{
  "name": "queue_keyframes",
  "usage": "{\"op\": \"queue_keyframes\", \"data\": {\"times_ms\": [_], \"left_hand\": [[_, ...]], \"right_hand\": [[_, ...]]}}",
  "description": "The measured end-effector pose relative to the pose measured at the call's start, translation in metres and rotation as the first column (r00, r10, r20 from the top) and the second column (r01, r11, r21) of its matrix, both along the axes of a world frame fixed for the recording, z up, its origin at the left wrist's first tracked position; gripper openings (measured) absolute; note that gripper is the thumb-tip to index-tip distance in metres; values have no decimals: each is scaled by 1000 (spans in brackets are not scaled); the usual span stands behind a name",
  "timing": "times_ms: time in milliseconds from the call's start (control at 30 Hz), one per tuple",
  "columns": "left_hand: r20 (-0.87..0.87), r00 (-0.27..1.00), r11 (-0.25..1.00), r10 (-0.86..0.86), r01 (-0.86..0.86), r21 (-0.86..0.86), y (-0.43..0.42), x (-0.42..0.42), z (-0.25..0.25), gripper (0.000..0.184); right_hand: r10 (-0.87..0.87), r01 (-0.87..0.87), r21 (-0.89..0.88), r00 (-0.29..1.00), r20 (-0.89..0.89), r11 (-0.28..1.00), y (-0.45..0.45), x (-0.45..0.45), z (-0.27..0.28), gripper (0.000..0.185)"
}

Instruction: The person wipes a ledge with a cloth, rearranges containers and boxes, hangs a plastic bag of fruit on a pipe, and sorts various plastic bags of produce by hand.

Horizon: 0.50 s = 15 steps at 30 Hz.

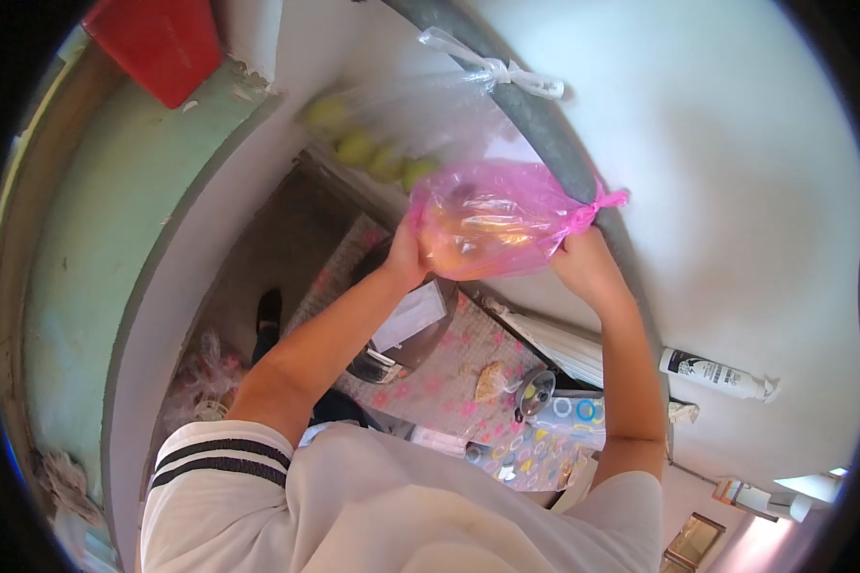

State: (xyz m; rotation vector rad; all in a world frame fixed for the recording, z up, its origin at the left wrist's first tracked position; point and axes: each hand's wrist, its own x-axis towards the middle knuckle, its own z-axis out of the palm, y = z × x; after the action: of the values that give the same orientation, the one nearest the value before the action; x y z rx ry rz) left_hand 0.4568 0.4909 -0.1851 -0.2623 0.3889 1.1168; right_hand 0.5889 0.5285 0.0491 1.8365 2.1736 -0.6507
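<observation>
A pink plastic bag (483, 215) with orange-yellow round things inside, perhaps fruit, is knotted around a grey pole (535, 119). My left hand (408, 253) holds the bag's rounded bottom, its fingers mostly hidden behind the plastic. Close below the pink knot, my right hand (585, 263) is closed on the gathered neck of the same bag. Behind and above it, a clear plastic bag (420, 110) holding several green round fruits (382, 160) is tied to the pole with a white knot.
Below lies a flowered cloth (459, 353) with a fan-shaped item (490, 381) and a round container (535, 390). A white bottle (717, 372) is on the right. At upper left, a red container (158, 48) stands on a green ledge (86, 220). A dark shoe (269, 310) shows lower left.
</observation>
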Motion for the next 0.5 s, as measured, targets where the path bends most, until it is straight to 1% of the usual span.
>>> {"op": "queue_keyframes", "data": {"times_ms": [33,100,133,233,333,433,500], "left_hand": [[51,999,998,6,-10,65,0,1,-9,48],[93,995,997,-16,9,72,1,5,-22,47],[115,993,997,-30,21,74,1,7,-27,46],[24,1000,996,19,-21,87,4,21,-40,47],[14,1000,995,14,-15,101,5,29,-47,48],[3,998,989,60,-60,136,7,32,-57,50],[99,994,984,36,-52,169,5,37,-65,52]], "right_hand": [[-123,129,-43,985,123,991,-3,7,-2,25],[-182,197,133,976,-118,971,-20,21,-7,25],[-195,247,210,951,-240,946,-27,27,-6,25],[-353,444,166,848,-395,880,-37,43,14,29],[-492,589,173,775,-396,789,-52,34,57,30],[-540,640,170,739,-404,749,-75,41,93,31],[-542,694,193,679,-494,694,-100,45,114,31]]}}
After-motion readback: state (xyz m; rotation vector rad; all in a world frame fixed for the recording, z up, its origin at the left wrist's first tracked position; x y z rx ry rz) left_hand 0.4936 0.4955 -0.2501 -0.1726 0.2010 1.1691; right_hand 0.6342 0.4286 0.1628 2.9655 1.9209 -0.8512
